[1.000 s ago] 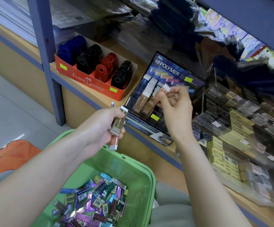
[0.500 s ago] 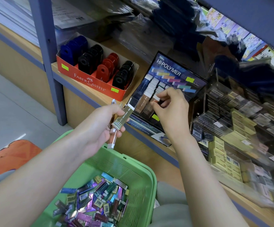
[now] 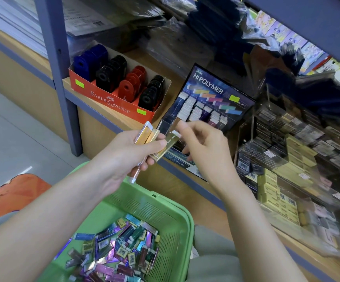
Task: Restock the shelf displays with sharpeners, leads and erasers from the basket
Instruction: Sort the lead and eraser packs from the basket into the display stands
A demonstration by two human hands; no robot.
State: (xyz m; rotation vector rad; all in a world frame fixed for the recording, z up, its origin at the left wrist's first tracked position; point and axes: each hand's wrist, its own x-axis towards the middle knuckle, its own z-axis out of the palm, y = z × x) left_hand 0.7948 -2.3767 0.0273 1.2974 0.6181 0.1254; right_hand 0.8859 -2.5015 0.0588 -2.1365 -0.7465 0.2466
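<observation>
Several gold erasers [image 3: 144,135] fanned from the left hand's [image 3: 122,157] pinching grip, long axes toward the Hi-Polymer display [image 3: 211,102] beyond, as the nearer right hand [image 3: 205,147] pinched one's white end.

Left grip [image 3: 132,155] clutches erasers [image 3: 144,136]; right grip [image 3: 205,151] pinches one.

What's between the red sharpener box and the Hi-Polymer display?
In the head view, only bare wooden shelf separates the red sharpener box from the Hi-Polymer display.
</observation>
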